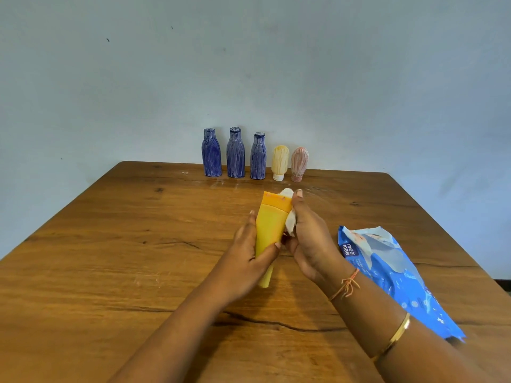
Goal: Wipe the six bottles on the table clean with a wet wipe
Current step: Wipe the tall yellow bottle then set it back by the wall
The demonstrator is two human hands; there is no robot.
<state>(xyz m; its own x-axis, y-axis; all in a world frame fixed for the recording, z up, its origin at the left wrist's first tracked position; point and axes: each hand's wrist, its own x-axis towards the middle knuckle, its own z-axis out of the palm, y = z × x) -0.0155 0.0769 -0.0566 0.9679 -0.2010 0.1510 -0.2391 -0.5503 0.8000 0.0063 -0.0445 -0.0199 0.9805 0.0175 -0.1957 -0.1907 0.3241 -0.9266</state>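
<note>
Gripping a yellow tube [269,225] low over the middle of a wooden table [110,272], a person's left hand [246,255] wraps its fingers and thumb round the tube's lower body. To the right, the right hand [309,239] curls its fingers around a white wet wipe [290,221], pressing it to the side of the orange cap end, which points away toward the wall. Whether the tube's flat tail touches the wood cannot be told.

The tube looks light and soft-walled, likely to give under a squeeze and to turn slick once damp. The firmer shoulder below the cap or the crimped tail would seem the safer places to hold, since a hard squeeze at mid-body could push the contents toward the cap.

Along the far edge, against the wall, five more bottles stand in a row: three blue bottles [236,154] streaked with scribble, upright, then a pale yellow bottle [279,160] and a pink bottle [299,163], both standing on their caps. They are well apart from the hands, with bare wood between.

A blue pack of wipes [392,272] lies just beside the right forearm, close enough to be brushed by a wide sweep. A thread bracelet [345,286] and a gold bangle [395,335] circle that arm.
</note>
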